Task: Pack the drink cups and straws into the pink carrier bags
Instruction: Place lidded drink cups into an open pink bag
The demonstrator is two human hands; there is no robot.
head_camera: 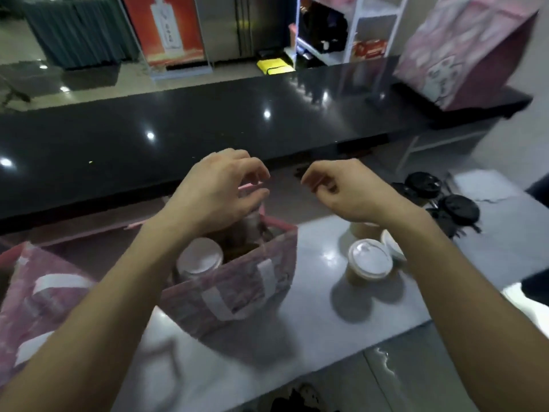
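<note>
A pink carrier bag [237, 286] with white handles stands open on the pale counter. Inside it I see a white-lidded cup [199, 257], and a second cup [252, 221] sits behind it, partly hidden. My left hand [219, 185] hovers over the bag's far rim, fingers curled around a thin pink strip that could be a straw or the bag's edge. My right hand [335, 185] is raised to the right of the bag, fingers loosely curled, holding nothing. Three lidded cups [370, 258] stand on the counter under my right wrist.
Another pink bag [35, 295] lies at the left edge. A third pink bag [463, 52] stands on the raised black counter [208, 129] at the far right. Black lids [439, 197] lie on the counter's right side.
</note>
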